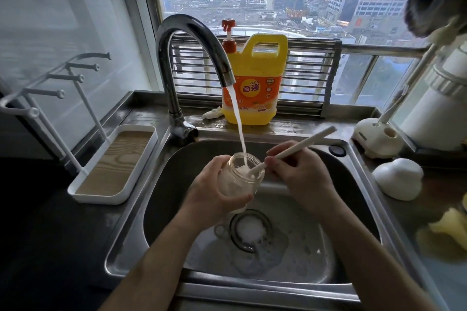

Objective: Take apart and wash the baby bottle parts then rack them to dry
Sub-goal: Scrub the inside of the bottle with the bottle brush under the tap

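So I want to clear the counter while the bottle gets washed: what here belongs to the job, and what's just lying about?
Job: bottle in the left hand, brush in the right hand, running tap, soap jug, rack.
Lying about: sponge, rag, white stand.

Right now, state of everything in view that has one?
bottle: uncapped, suds inside, gripped by left hand.
brush: head inside bottle, handle held by right hand.
faucet: running, stream into bottle.
sink: sudsy water around drain.
detergent jug: upright, pump on.
drying rack: upright in tray.
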